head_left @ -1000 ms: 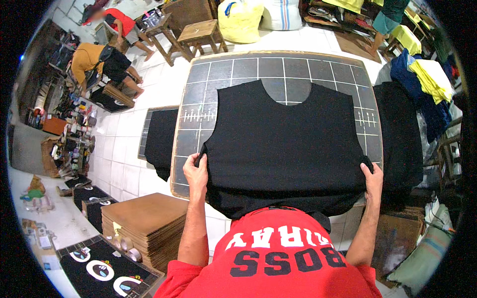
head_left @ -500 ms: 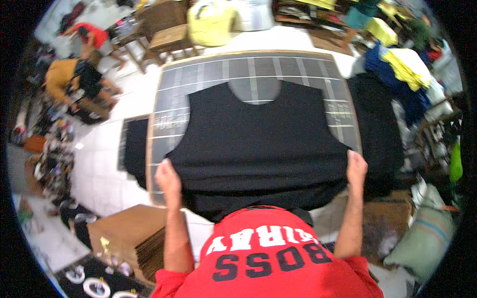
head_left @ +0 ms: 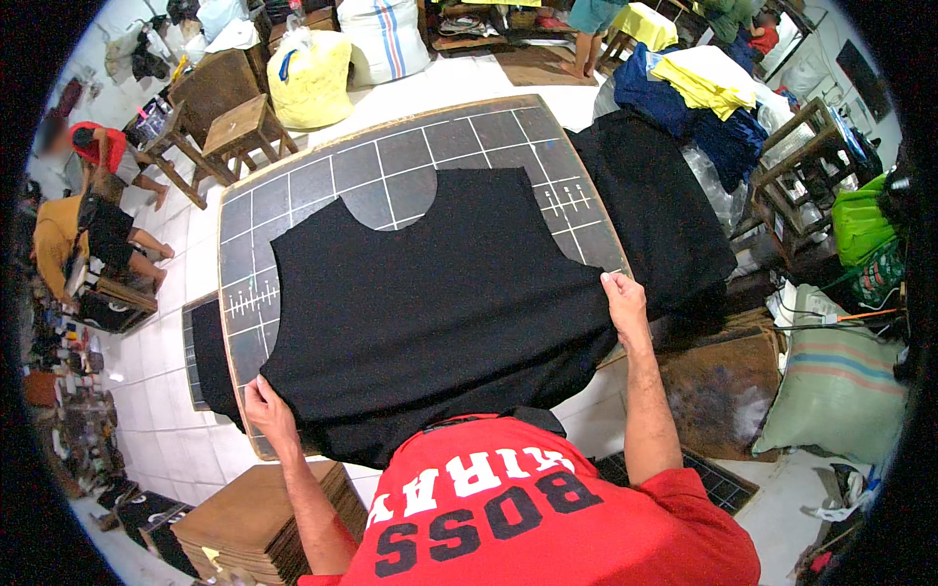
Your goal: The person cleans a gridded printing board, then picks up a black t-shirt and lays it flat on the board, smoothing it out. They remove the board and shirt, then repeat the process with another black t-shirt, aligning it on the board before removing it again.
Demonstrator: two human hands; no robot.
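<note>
A black sleeveless shirt body piece [head_left: 420,283] lies spread over a dark board [head_left: 293,200] marked with a white grid and framed by a pale edge. Its scooped neckline points away from me, and its lower part bunches in soft folds near my body. My left hand [head_left: 272,415] pinches the cloth at the left side, just under the armhole, by the board's edge. On the opposite side, my right hand [head_left: 627,305] pinches the matching corner under the right armhole. Between my hands the cloth is stretched wide, with shallow creases running across it.
Black fabric [head_left: 664,215] is heaped right of the board. A stack of brown boards [head_left: 254,513] stands at the lower left, a pale green sack [head_left: 840,391] at the right. A wooden stool [head_left: 239,127] and yellow bag [head_left: 311,83] are beyond. People [head_left: 98,234] sit at the left.
The view has swung, so the board, cloth and room now appear tilted and shifted left. Both hands keep their pinch on the shirt piece's sides.
</note>
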